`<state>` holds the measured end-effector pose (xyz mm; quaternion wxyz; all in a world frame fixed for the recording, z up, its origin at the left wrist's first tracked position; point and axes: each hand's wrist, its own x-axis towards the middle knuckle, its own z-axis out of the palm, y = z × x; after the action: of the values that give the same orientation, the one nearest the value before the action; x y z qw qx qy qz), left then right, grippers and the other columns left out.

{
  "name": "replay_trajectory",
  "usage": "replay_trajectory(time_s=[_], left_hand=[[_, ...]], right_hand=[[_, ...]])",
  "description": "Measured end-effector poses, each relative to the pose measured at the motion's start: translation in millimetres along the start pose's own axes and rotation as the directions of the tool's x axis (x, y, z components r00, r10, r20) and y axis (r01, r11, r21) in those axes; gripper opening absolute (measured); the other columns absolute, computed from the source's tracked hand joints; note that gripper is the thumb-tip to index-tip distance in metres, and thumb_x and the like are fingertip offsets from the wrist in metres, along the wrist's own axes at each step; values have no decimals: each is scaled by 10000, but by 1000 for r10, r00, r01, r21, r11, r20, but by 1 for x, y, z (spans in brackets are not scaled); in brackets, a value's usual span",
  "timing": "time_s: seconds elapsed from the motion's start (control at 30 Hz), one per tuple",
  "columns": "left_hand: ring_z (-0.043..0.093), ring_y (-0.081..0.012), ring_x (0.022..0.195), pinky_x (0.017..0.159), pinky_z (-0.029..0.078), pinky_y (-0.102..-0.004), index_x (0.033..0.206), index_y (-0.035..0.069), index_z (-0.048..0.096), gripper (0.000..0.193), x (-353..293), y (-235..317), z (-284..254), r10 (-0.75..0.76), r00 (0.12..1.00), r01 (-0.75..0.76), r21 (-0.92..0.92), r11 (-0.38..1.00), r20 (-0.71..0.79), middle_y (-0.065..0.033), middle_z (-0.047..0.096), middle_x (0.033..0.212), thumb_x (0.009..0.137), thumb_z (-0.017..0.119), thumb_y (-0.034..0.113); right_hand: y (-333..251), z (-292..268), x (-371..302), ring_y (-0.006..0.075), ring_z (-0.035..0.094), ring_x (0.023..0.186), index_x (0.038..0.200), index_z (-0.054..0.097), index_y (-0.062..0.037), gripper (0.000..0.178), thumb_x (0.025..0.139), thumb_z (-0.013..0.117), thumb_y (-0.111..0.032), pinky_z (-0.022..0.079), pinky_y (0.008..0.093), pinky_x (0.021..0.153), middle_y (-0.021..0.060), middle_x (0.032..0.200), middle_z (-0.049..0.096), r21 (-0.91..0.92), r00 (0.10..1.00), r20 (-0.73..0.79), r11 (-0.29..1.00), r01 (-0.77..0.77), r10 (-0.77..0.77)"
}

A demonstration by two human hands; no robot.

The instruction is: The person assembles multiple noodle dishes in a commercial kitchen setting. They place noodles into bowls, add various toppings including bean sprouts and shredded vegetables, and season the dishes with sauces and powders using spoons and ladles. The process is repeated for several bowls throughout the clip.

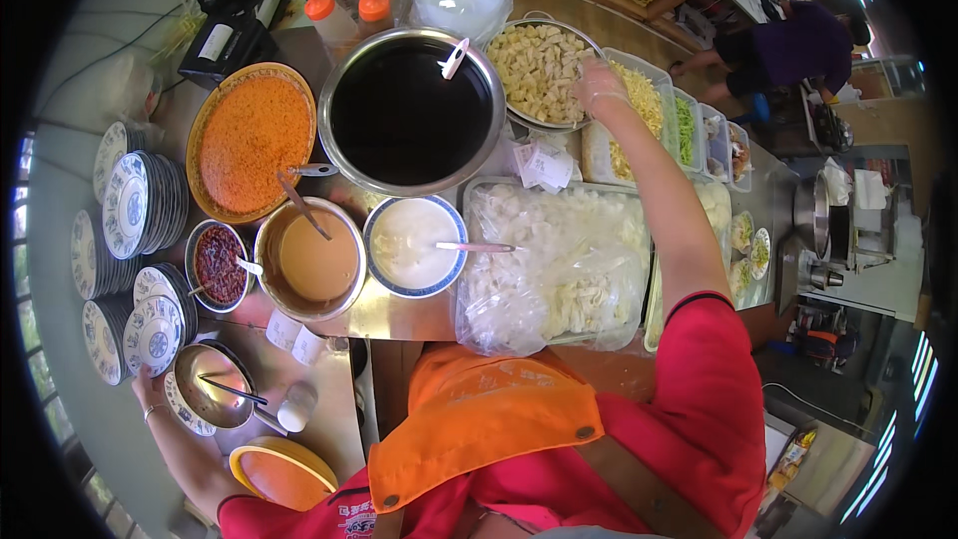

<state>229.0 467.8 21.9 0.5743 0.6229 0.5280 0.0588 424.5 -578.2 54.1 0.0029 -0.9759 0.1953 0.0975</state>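
My right hand, in a thin clear glove, reaches far out over the round metal tray of pale cubed food and the container of yellow shredded food; its fingers are bent down at the tray's rim, and whether they pinch anything is hidden. My left hand rests low at the left on a blue-and-white bowl from the stacks, beside a steel bowl with a spoon.
A big pot of dark liquid, an orange tray of orange shreds, bowls of brown sauce, white sauce and red chili, and a plastic-covered tray of white pieces fill the counter. Another person bends at back right.
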Motion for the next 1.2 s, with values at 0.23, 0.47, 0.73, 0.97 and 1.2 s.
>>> replay_trajectory(time_s=[0.23,0.47,0.73,0.97,1.2], left_hand=[[656,-370,896,810,545,-419,1152,-88,531,428,-93,45,24,814,580,-208,963,172,-20,-239,625,991,844,634,191],[643,-276,990,862,531,-383,1219,-84,507,418,-186,28,7,490,868,-474,-155,867,84,-197,602,1178,862,604,111],[614,-236,1039,915,507,-379,1208,-37,517,399,-424,-85,260,120,767,172,-383,908,630,-109,616,1137,819,593,8],[625,-279,1072,902,548,-395,1276,-23,468,444,-554,-150,441,-11,383,400,-155,904,924,-140,601,1204,836,523,-51],[595,-309,1131,938,532,-437,1325,7,431,503,-596,-158,505,-31,229,416,-69,907,973,-152,569,1258,834,522,-46]], right_hand=[[-6,38,34,353,617,1062,1090,647,-38,360,766,677,-194,504,396,904,236,1114,639,1,987,101,992,125,-125],[35,51,71,247,674,915,1149,621,-60,406,751,699,-82,560,354,716,182,986,668,218,940,11,919,330,-340],[34,12,19,177,640,858,1195,553,-50,459,792,764,-111,548,309,622,99,1005,647,949,982,168,285,-137,-88],[18,-66,-87,154,657,814,1046,595,-81,251,849,731,-155,561,284,608,68,954,657,951,868,154,309,0,-473],[45,-46,-157,323,641,974,1252,575,-106,461,842,688,-285,525,394,861,139,1193,615,298,549,-161,490,819,-820]])
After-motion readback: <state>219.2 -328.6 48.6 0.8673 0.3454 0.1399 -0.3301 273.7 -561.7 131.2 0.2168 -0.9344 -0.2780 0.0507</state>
